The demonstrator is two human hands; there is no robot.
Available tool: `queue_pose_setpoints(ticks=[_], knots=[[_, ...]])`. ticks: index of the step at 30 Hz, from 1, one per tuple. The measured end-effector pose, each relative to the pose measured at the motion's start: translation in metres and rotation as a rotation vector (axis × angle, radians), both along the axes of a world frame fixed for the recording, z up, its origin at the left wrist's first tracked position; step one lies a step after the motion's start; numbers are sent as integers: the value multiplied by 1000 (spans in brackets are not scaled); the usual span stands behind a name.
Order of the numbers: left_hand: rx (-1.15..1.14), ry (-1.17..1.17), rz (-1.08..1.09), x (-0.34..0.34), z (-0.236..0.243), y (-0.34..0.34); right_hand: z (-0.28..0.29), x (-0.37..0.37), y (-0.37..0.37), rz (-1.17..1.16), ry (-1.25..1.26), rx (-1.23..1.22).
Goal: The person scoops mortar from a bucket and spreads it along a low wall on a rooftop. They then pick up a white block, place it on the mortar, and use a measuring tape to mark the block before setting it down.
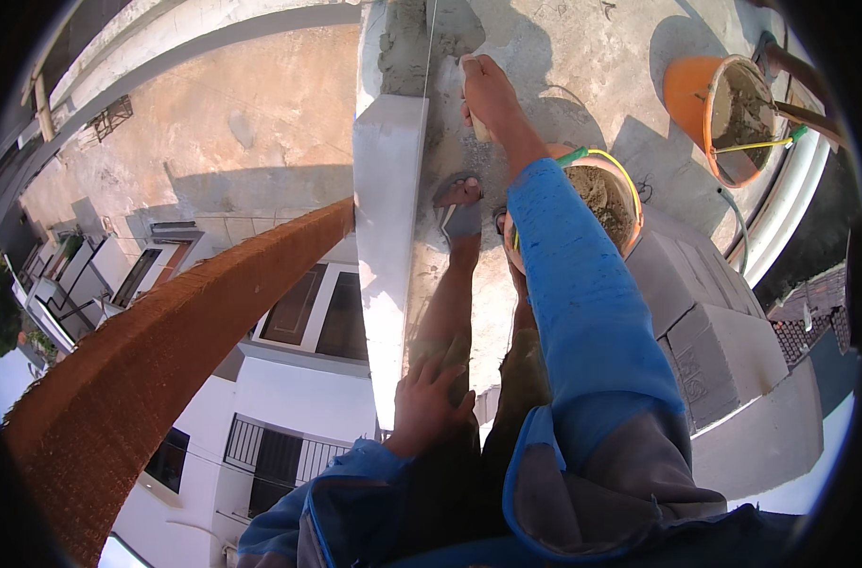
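My right hand [492,99] reaches far forward in a blue sleeve, its fingers closed round a tool with a pale wooden handle [479,128], which looks like a trowel; its blade is hard to make out. Just left of it runs a taut string [426,104] along a light grey block [390,161]. Wet grey mortar [407,52] lies beyond that block. My left hand [426,402] rests on my left leg with fingers spread, holding nothing. Under my right forearm, partly hidden, stands a bucket of mortar [601,197] with a yellow and green handle.
An orange bucket [688,95] with mortar lies farther off at the right, near another person's foot [767,47]. Grey blocks [715,355] are stacked right of my arm. A reddish-brown wooden beam [204,312] slants across the left, over a drop toward white houses [289,388].
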State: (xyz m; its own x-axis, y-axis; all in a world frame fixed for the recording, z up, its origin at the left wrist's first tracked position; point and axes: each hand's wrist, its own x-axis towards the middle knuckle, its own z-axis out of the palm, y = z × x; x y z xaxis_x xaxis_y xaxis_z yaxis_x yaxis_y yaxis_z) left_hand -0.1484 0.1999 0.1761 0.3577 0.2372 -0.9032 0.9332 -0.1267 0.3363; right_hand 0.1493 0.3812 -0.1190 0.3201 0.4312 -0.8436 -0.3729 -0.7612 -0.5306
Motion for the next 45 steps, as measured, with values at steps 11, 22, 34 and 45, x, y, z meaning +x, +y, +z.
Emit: queue_pose_setpoints(ticks=[11,22,34,45], knots=[[2,-2,-3,4,3,14,-68,-12,-18,420,-132,-114],[-18,2,-30,4,-3,12,-37,39,44,420,-130,-66],[-41,31,-29,10,3,3,-29,5,-17,783,-345,-92],[25,43,35,11,5,-11,-31,58,64,689,-197,-135]])
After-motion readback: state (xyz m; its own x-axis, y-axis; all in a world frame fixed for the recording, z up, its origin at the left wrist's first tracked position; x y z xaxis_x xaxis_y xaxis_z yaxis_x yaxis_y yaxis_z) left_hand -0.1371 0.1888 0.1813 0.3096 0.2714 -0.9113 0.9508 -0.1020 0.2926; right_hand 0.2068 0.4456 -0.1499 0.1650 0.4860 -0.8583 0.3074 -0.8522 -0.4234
